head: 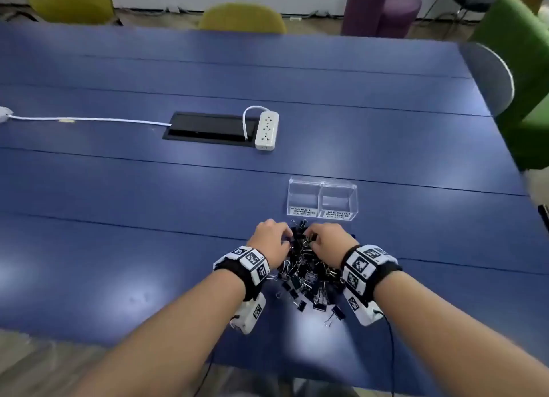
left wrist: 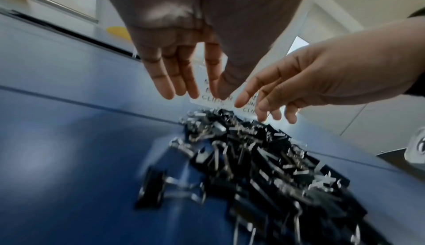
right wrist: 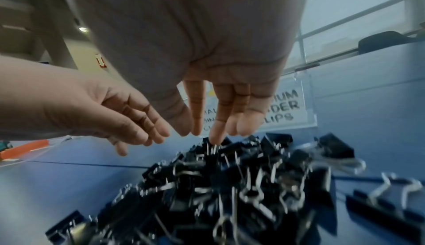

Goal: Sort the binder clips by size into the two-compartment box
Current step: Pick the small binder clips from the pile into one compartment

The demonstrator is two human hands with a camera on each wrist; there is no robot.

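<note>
A heap of black binder clips (head: 306,272) with silver wire handles lies on the blue table, near its front edge. Just beyond it stands a clear two-compartment box (head: 322,199) with labels for small and medium clips; both compartments look empty. My left hand (head: 274,239) hovers over the heap's far left side, fingers straight and holding nothing (left wrist: 174,78). My right hand (head: 325,237) hovers over the far right side, fingers extended downward (right wrist: 218,121). One right fingertip touches the top of the clips (right wrist: 230,185).
A white power strip (head: 266,131) and its cable lie beside a black cable hatch (head: 209,128) mid-table. Loose clips (head: 334,315) are scattered at the heap's near edge. Chairs stand around the table's far and right sides.
</note>
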